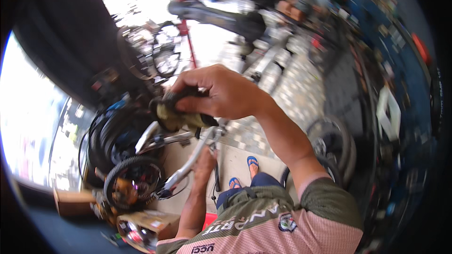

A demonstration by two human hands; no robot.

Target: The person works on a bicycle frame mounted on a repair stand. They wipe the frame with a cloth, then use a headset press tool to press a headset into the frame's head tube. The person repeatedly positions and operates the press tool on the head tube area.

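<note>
My right hand [219, 91] is raised across the middle of the view, its thumb and fingers closed on a crumpled dark and yellowish rag [176, 116]. The rag hangs above a silver bicycle frame [188, 163] and hides part of it. Lower down, my left hand [205, 161] is closed against the frame's tube, near a joint of the frame; its fingertips are partly hidden. A wheel with a black tyre [134, 182] lies at the frame's lower left end.
Black tyres [120, 136] are piled at the left. An open cardboard box [150, 223] with items sits at the lower left, near a brown box [73, 202]. Wheels [332, 146] stand at my right. A blurred red stand [190, 42] and another bicycle wheel [167, 49] are farther ahead.
</note>
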